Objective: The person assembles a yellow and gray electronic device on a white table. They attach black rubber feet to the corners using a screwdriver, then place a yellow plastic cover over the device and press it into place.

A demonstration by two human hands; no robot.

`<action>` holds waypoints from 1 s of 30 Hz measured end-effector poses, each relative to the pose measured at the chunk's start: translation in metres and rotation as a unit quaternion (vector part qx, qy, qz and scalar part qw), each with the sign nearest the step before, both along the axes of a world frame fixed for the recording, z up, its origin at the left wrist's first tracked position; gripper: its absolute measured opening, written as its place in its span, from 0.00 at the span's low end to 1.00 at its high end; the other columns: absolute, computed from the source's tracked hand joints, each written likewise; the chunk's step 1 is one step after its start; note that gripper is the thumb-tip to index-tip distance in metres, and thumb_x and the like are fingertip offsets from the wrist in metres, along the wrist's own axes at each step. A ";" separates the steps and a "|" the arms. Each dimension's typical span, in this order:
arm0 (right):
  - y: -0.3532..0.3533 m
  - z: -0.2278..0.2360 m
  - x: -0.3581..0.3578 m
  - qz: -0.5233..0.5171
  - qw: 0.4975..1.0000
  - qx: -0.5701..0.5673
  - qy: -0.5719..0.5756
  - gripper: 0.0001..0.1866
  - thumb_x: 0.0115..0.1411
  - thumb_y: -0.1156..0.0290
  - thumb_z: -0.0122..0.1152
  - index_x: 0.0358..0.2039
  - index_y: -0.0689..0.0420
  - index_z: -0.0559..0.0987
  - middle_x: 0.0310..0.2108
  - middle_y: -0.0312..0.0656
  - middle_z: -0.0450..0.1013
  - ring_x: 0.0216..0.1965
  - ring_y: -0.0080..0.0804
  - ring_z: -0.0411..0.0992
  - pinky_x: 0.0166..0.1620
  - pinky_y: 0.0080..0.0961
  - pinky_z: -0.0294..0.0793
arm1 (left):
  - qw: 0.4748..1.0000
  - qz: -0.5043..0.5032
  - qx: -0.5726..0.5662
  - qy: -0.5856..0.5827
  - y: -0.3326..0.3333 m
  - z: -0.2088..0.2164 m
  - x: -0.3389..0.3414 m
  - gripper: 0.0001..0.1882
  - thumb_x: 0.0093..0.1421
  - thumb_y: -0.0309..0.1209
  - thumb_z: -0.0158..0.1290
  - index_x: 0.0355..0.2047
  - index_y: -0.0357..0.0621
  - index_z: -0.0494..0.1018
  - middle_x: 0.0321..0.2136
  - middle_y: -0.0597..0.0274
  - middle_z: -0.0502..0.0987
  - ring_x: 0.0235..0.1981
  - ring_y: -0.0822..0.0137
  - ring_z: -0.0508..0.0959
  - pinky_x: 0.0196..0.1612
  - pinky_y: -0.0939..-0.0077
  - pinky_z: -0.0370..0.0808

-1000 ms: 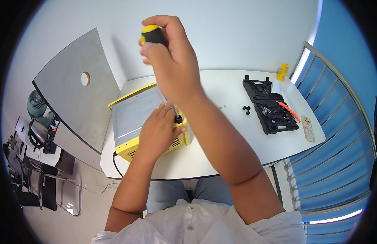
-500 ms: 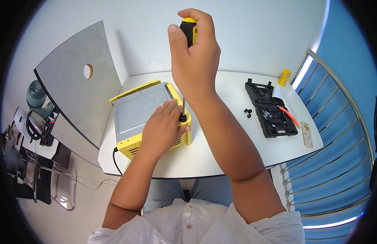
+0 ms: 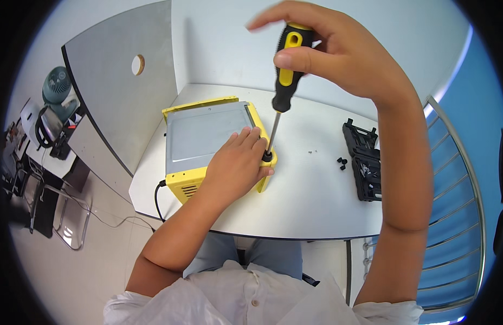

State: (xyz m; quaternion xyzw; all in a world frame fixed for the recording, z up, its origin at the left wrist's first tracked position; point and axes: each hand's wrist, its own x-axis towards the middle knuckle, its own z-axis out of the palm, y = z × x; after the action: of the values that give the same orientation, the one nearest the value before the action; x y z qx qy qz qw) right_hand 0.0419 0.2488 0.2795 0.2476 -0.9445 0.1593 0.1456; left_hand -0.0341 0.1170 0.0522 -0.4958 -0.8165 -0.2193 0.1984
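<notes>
A yellow box-shaped electric appliance (image 3: 200, 130) with a grey panel on top and slotted vents lies on the table. My left hand (image 3: 235, 170) rests flat over its right edge, fingers stretched, thumb near the corner. Beside those fingers is a black round foot (image 3: 267, 157) at the corner. Into it runs the shaft of a black and yellow screwdriver (image 3: 285, 78), standing nearly upright with a slight tilt. My right hand (image 3: 352, 62) holds the screwdriver's handle near its top between thumb and fingers, with one finger stretched out past it. The screwdriver's tip is hidden inside the foot.
An open black tool case (image 3: 365, 176), partly behind my right forearm, lies on the right of the white table. Near it are several small black pieces (image 3: 342, 162) and tiny bits (image 3: 311, 152). A power cord (image 3: 157, 203) hangs from the appliance. A grey partition (image 3: 108, 92) stands left, a metal railing (image 3: 471, 200) right.
My view has shifted, so the table sits differently in it. My right hand has loosened its wrap on the handle and my forearm has swung right. My left hand stays on the appliance.
</notes>
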 end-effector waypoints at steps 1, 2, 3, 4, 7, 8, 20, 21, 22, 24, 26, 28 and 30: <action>0.000 0.001 0.001 -0.048 0.998 0.048 0.019 0.14 0.59 0.66 0.58 0.40 0.61 0.70 0.26 0.39 0.68 0.30 0.24 0.67 0.35 0.24 0.69 | 1.000 -0.002 -0.001 0.001 0.000 0.000 0.000 0.28 0.51 0.42 0.61 0.47 0.37 0.69 0.55 0.50 0.69 0.59 0.51 0.67 0.60 0.61 0.64; 0.006 -0.007 -0.005 -0.107 0.991 0.062 0.047 0.13 0.59 0.63 0.58 0.35 0.59 0.72 0.22 0.37 0.68 0.26 0.21 0.65 0.31 0.23 0.66 | 1.000 -0.004 -0.002 0.002 0.000 0.000 0.000 0.28 0.51 0.42 0.61 0.47 0.37 0.69 0.55 0.50 0.69 0.59 0.51 0.66 0.60 0.61 0.64; 0.010 -0.014 -0.011 -0.165 0.980 0.075 0.078 0.13 0.59 0.60 0.58 0.31 0.58 0.74 0.18 0.34 0.68 0.22 0.19 0.63 0.26 0.22 0.62 | 1.000 -0.004 -0.004 -0.006 0.000 0.001 0.000 0.29 0.51 0.42 0.61 0.47 0.37 0.69 0.55 0.50 0.68 0.59 0.51 0.66 0.60 0.61 0.64; 0.013 -0.021 -0.012 -0.202 0.962 0.074 0.168 0.20 0.57 0.54 0.60 0.23 0.59 0.71 0.14 0.35 0.65 0.18 0.20 0.60 0.23 0.22 0.57 | 1.000 -0.005 -0.006 -0.014 0.001 0.001 0.000 0.29 0.51 0.42 0.61 0.47 0.36 0.69 0.55 0.49 0.68 0.59 0.51 0.66 0.61 0.62 0.64; 0.022 -0.022 -0.007 -0.250 0.948 0.127 0.147 0.18 0.60 0.54 0.55 0.38 0.58 0.73 0.22 0.36 0.69 0.23 0.22 0.65 0.30 0.20 0.66 | 1.000 -0.004 -0.013 -0.020 0.001 -0.001 -0.002 0.29 0.51 0.43 0.61 0.48 0.37 0.69 0.56 0.49 0.68 0.59 0.51 0.66 0.61 0.62 0.63; 0.023 -0.020 -0.006 -0.184 0.971 0.087 0.125 0.18 0.60 0.56 0.54 0.42 0.58 0.73 0.26 0.36 0.70 0.25 0.22 0.66 0.32 0.20 0.67 | 1.000 -0.003 -0.016 -0.020 0.000 -0.001 -0.003 0.29 0.51 0.43 0.61 0.48 0.37 0.68 0.56 0.49 0.68 0.59 0.51 0.66 0.61 0.62 0.63; 0.006 -0.004 -0.005 -0.190 0.971 0.143 0.024 0.16 0.58 0.62 0.55 0.46 0.52 0.71 0.37 0.35 0.69 0.29 0.19 0.67 0.30 0.20 0.68 | 0.999 -0.011 -0.011 -0.033 -0.001 -0.002 -0.006 0.29 0.50 0.41 0.62 0.48 0.37 0.68 0.54 0.50 0.68 0.59 0.52 0.65 0.62 0.62 0.61; 0.003 -0.006 -0.002 -0.151 0.983 0.097 0.029 0.16 0.58 0.63 0.54 0.46 0.53 0.70 0.39 0.36 0.69 0.32 0.20 0.68 0.30 0.20 0.69 | 1.000 -0.007 -0.006 -0.027 -0.002 -0.004 -0.007 0.29 0.51 0.41 0.61 0.48 0.37 0.68 0.54 0.50 0.68 0.59 0.52 0.65 0.62 0.62 0.61; 0.002 -0.008 -0.001 -0.112 0.992 0.051 0.033 0.17 0.58 0.64 0.53 0.47 0.53 0.69 0.41 0.37 0.68 0.34 0.20 0.68 0.31 0.21 0.70 | 1.000 -0.002 -0.002 -0.020 -0.001 -0.007 -0.007 0.29 0.51 0.42 0.61 0.48 0.36 0.68 0.54 0.50 0.68 0.59 0.53 0.65 0.62 0.62 0.61; 0.010 -0.005 0.000 -0.087 0.996 0.022 -0.008 0.16 0.58 0.66 0.52 0.47 0.54 0.68 0.40 0.37 0.68 0.34 0.20 0.68 0.31 0.19 0.71 | 1.000 -0.001 -0.003 -0.017 0.000 -0.007 -0.006 0.29 0.52 0.42 0.61 0.48 0.36 0.68 0.54 0.50 0.68 0.60 0.53 0.65 0.63 0.63 0.61; 0.015 -0.002 0.000 -0.064 0.997 -0.004 -0.051 0.16 0.58 0.67 0.51 0.47 0.55 0.67 0.39 0.37 0.67 0.34 0.20 0.68 0.30 0.16 0.72 | 1.000 -0.008 -0.015 -0.023 0.002 -0.005 -0.006 0.29 0.52 0.43 0.60 0.47 0.36 0.68 0.54 0.49 0.68 0.60 0.53 0.65 0.63 0.63 0.61; 0.002 -0.010 -0.003 -0.199 0.980 0.013 -0.015 0.06 0.62 0.67 0.51 0.35 0.55 0.72 0.22 0.34 0.66 0.19 0.20 0.62 0.26 0.18 0.65 | 0.999 -0.007 -0.029 -0.034 0.002 -0.004 -0.006 0.29 0.52 0.43 0.60 0.47 0.35 0.68 0.54 0.48 0.68 0.60 0.53 0.65 0.62 0.63 0.62; 0.007 -0.016 -0.012 -0.273 0.945 0.156 0.088 0.08 0.62 0.65 0.52 0.36 0.55 0.72 0.21 0.34 0.66 0.19 0.23 0.60 0.27 0.24 0.65 | 0.999 -0.007 -0.032 -0.041 0.001 -0.004 -0.007 0.29 0.52 0.43 0.60 0.47 0.35 0.68 0.54 0.49 0.68 0.60 0.54 0.65 0.62 0.63 0.62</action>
State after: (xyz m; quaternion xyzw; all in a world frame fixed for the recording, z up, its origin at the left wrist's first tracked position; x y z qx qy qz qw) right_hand 0.0300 0.2563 0.2631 0.0130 -0.9725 -0.0585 0.2251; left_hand -0.0406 0.1181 0.0479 -0.4982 -0.8270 -0.2147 0.1476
